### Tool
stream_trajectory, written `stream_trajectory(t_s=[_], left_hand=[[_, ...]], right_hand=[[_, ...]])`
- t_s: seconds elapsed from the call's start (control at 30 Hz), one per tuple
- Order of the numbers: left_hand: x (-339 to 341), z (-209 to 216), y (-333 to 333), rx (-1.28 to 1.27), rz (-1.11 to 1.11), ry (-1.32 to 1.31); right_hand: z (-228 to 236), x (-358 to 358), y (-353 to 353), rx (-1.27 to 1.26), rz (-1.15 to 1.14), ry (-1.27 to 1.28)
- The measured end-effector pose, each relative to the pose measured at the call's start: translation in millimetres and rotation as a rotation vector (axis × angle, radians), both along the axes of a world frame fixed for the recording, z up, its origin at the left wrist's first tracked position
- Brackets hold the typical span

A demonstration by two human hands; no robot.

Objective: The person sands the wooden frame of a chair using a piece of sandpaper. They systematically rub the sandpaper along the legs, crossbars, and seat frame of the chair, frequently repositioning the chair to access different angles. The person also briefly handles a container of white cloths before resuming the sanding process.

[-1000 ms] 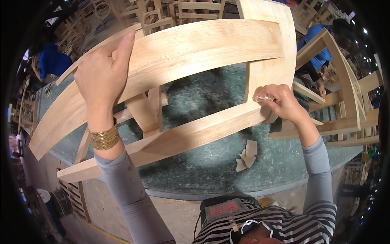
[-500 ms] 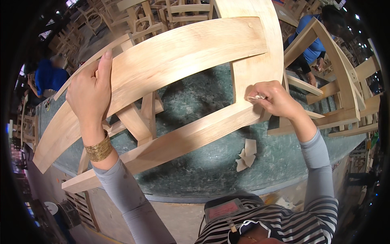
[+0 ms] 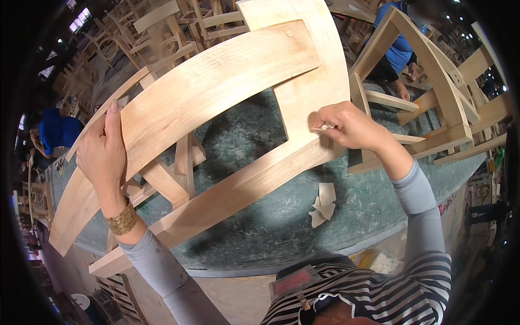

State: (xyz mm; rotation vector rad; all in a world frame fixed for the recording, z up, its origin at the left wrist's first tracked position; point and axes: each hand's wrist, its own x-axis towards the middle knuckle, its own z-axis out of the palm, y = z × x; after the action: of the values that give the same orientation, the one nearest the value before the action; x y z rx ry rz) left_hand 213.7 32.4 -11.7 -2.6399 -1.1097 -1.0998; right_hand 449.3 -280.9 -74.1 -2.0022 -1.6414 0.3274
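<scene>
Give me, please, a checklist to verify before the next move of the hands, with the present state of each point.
1. Left hand on the wide curved pale-wood board: ok.
2. Crumpled whitish scrap pinched in the right hand: ok.
3. Wood surface directly under the right fingers smooth: cannot tell, hidden.
4. Torn beige sheet pieces on the worn green tabletop apart from both hands: ok.
5. Co-worker's hand away from this board: ok, it is by the other pale-wood frame at right.
</scene>
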Motion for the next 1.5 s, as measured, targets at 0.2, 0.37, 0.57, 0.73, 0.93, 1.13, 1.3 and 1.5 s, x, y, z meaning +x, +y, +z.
stream_trajectory(t_s=[0.2,0.37,0.57,0.73,0.93,1.13,1.3,1.5], left_hand=[[1.7,-1.4,2.2,0.005,0.006,0.001],[1.1,0.0,2.3,-0.006,0.001,-0.001],[1.0,0.9,2.9,-0.018,0.007,0.008],[0.4,2.6,3.1,-0.032,0.015,0.040],[2.0,1.7,4.1,-0.022,0.000,0.008],[2.0,3.6,4.6,-0.040,0.024,0.036],[3.4,2.5,5.1,-0.038,0.009,0.013],[4.8,3.7,6.2,-0.024,0.025,0.024]], right_hand=[[0.4,12.7,-15.2,0.105,-0.142,0.202],[-3.4,13.8,-9.4,0.027,-0.076,0.203],[-7.6,2.3,6.9,0.059,0.019,0.056],[0.8,3.0,3.2,0.018,0.006,-0.026],[5.5,5.3,4.0,-0.020,-0.004,-0.039],[-2.7,-1.0,20.7,0.037,0.134,-0.089],[12.6,8.9,1.6,-0.042,0.024,-0.080],[2.1,5.0,16.7,0.020,0.127,-0.073]])
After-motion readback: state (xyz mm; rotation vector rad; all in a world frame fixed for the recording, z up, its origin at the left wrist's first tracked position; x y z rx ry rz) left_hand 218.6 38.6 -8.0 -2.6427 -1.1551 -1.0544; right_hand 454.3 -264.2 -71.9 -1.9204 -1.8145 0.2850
